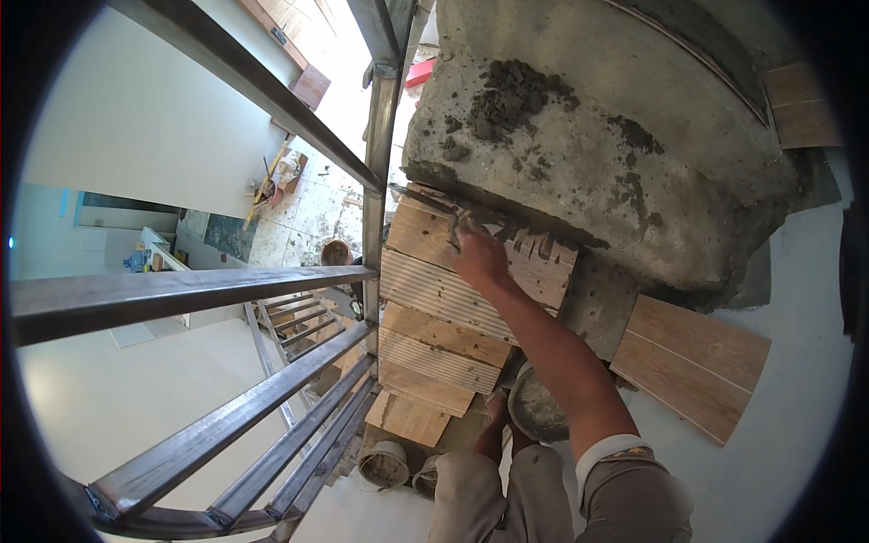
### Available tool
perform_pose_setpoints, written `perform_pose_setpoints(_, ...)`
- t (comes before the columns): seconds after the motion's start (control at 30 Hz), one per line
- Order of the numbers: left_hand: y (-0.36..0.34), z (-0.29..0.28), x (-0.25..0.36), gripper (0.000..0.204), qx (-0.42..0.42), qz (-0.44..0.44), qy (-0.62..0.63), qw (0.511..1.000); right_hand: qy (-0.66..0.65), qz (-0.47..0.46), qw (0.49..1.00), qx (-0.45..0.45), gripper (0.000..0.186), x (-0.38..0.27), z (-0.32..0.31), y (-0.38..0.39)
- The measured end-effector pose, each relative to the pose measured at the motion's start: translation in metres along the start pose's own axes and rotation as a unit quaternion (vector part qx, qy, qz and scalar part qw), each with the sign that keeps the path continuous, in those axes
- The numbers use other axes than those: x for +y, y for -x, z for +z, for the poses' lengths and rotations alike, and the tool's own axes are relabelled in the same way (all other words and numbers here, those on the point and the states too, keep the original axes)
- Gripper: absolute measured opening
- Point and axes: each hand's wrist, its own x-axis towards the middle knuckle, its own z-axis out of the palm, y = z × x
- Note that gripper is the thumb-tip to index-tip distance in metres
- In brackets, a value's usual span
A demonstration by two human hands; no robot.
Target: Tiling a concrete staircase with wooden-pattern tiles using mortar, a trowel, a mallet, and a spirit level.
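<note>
My right hand (477, 253) is closed around the handle of a trowel (424, 198). Its dark, narrow blade reaches left along the joint between a wood-patterned stair tile (418, 237) and the rough concrete step (579, 172) above. Dark wet mortar smears (536, 244) mark the tile to the right of this hand. A heap of grey mortar (511, 98) sits on the concrete step, with loose crumbs around it. Below the hand, ribbed and plain tiled treads (445, 303) descend toward my feet. My left hand is out of sight.
A metal railing (372, 217) borders the stairs on the left, with a drop beyond it. A bucket of grey mix (540, 404) stands beside my legs, and another bucket (384, 463) is lower down. A loose wood-patterned tile (692, 362) lies against the white wall at right.
</note>
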Motion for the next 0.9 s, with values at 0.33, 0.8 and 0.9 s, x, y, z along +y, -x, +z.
perform_pose_setpoints(0.33, -0.055, -0.149, -0.038, 0.047, -0.138, -0.503, -0.153, 0.84, -0.057, 0.149, 0.987, 0.007, 0.042, -0.021, 0.001, -0.003)
perform_pose_setpoints(0.8, -0.024, -0.069, -0.017, 0.045, -0.105, -0.284, -0.138, 0.943, -0.008, 0.152, 0.987, -0.042, 0.042, -0.021, -0.023, -0.009)
perform_pose_setpoints(0.9, -0.024, -0.056, -0.014, 0.044, -0.086, -0.223, -0.126, 0.963, -0.005, 0.177, 0.982, -0.059, 0.042, -0.011, -0.043, -0.002)
